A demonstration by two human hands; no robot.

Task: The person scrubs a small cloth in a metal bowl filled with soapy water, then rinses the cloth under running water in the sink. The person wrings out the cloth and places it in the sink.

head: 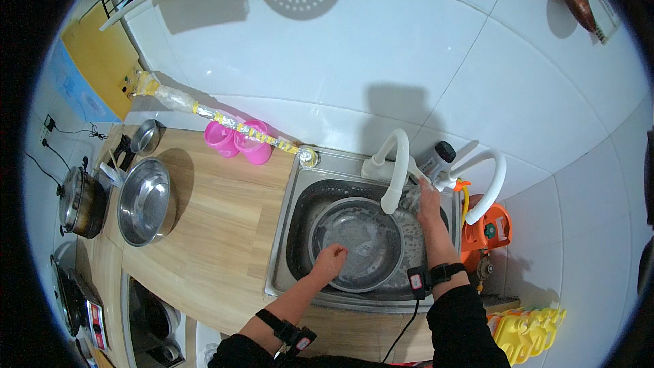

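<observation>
A round metal basin (357, 245) with a little cloudy water lies in the stainless steel sink (301, 276). Over the basin's left part is my left hand (331, 260), its fingers curled; whether they hold anything I cannot tell. My right hand (428, 197) is at the sink's back right, by the base of the white curved faucet (398, 163). Beside its fingers is a wet, greyish mesh-like scrubber (410, 199); the grip on it is unclear. A second white curved spout (493, 179) stands to the right.
On the wooden counter (219, 235) left of the sink stand a steel bowl (145, 204), a smaller bowl (145, 137) and two pink cups (254, 148). A bottle with a black cap (437, 157) is behind the faucet. An orange gas cylinder (488, 230) and yellow jugs (526, 335) are at right.
</observation>
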